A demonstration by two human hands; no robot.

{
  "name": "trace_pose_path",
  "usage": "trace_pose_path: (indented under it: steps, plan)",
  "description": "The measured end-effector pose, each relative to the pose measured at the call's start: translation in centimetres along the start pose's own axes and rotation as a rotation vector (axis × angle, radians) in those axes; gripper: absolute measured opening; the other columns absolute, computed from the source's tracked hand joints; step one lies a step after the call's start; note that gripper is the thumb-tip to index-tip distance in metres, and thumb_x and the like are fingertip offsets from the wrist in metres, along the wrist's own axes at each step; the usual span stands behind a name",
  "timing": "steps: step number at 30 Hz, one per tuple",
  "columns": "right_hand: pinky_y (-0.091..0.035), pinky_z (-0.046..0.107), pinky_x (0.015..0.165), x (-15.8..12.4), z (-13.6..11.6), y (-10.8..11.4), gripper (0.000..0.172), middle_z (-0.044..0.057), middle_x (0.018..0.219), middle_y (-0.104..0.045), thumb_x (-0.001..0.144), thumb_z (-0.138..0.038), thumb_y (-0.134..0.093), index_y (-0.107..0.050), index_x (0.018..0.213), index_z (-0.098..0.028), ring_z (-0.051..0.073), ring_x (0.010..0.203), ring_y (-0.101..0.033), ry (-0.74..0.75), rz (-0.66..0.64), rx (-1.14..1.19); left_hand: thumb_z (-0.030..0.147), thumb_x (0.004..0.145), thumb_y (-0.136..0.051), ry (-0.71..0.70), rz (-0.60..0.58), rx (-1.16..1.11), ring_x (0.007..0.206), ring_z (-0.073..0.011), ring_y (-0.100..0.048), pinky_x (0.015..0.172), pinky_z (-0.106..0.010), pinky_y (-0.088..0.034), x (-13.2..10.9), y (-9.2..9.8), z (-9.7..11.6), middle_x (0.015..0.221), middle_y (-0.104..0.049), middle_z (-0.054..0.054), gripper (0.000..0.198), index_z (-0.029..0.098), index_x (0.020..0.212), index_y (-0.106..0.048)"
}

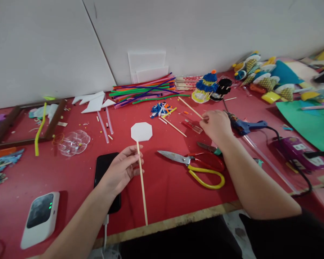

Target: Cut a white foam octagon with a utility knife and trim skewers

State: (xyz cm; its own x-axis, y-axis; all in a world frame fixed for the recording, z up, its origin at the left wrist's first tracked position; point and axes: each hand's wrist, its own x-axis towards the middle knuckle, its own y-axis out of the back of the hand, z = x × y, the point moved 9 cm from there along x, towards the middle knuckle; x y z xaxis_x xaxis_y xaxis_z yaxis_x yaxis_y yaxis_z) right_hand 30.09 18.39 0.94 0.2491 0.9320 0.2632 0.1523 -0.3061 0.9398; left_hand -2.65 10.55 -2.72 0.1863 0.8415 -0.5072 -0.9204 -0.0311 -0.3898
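Note:
Between the thumb and fingers of my left hand [124, 167] is a thin wooden stick [143, 190], its lower end near the table's front edge. A white octagonal piece [141, 132] sits at the stick's upper end. My right hand [216, 124] is closed at the near end of a second wooden stick [190, 107], which points away to the left; its fingertips are partly hidden. Scissors [175, 157] with red and yellow handles lie between my forearms. A loose stick [174, 126] rests left of my right hand.
A black phone [101, 165] lies partly under my left wrist. Right of my right hand are a glue gun [245, 126] and its cable. Coloured pipe cleaners [145, 90] lie by the wall. A wooden frame [52, 118] and a white device [40, 219] are at left.

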Motion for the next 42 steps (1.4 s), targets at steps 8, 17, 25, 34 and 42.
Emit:
trace_pose_path:
  steps: [8, 17, 25, 34, 42]
  plan:
    - [-0.043, 0.022, 0.046, -7.7, -10.3, -0.1, 0.022, -0.002, 0.072, -0.066, 0.082, -0.041, -0.071, -0.065, 0.086, -0.02, 0.008, 0.049, -0.053, 0.098, -0.441, 1.37, 0.01, 0.069, -0.078, 0.003, -0.038, 0.027, 0.064, -0.0104, -0.065, 0.053, -0.021, -0.06, 0.0, -0.3, -0.2, 0.077, -0.066, 0.002, 0.027, 0.017, 0.093, -0.069]
    - [-0.052, 0.022, 0.052, -9.5, -11.7, -1.7, 0.014, -0.004, 0.066, -0.065, 0.083, -0.034, -0.074, -0.067, 0.087, -0.022, 0.008, 0.053, -0.058, 0.042, -0.617, 1.646, 0.017, 0.065, -0.086, 0.012, -0.089, 0.043, 0.067, -0.0108, -0.065, 0.054, -0.024, -0.062, 0.1, -0.6, -0.6, 0.081, -0.066, 0.002, 0.03, 0.018, 0.092, -0.071]
    - [-0.059, 0.033, 0.09, -11.2, -13.1, 4.1, 0.036, 0.006, 0.109, -0.076, 0.092, -0.006, -0.047, -0.067, 0.117, -0.023, 0.018, 0.106, -0.071, 0.748, -0.11, 0.925, 0.02, 0.067, -0.085, 0.02, -0.11, 0.065, 0.067, -0.0106, -0.063, 0.056, -0.025, -0.062, 0.0, -0.9, -0.8, 0.08, -0.062, 0.003, 0.03, 0.019, 0.093, -0.069]
    - [-0.06, 0.032, 0.079, -14.1, -15.5, 4.6, 0.037, 0.007, 0.1, -0.076, 0.095, -0.008, -0.048, -0.063, 0.125, -0.022, 0.016, 0.088, -0.071, 1.018, -0.23, 0.846, 0.026, 0.073, -0.084, -0.023, -0.206, 0.159, 0.079, -0.0126, -0.066, 0.069, -0.026, -0.062, -0.3, -1.8, -1.1, 0.087, -0.066, 0.0, 0.023, 0.018, 0.087, -0.069]
    - [-0.058, 0.034, 0.078, -15.0, -16.2, 4.4, 0.028, 0.009, 0.096, -0.072, 0.093, -0.009, -0.048, -0.066, 0.112, -0.018, 0.018, 0.087, -0.067, 1.072, -0.28, 0.756, 0.028, 0.073, -0.085, -0.016, -0.273, 0.208, 0.079, -0.0142, -0.069, 0.069, -0.024, -0.06, -0.5, -2.4, -1.7, 0.087, -0.074, -0.003, 0.023, 0.019, 0.093, -0.077]
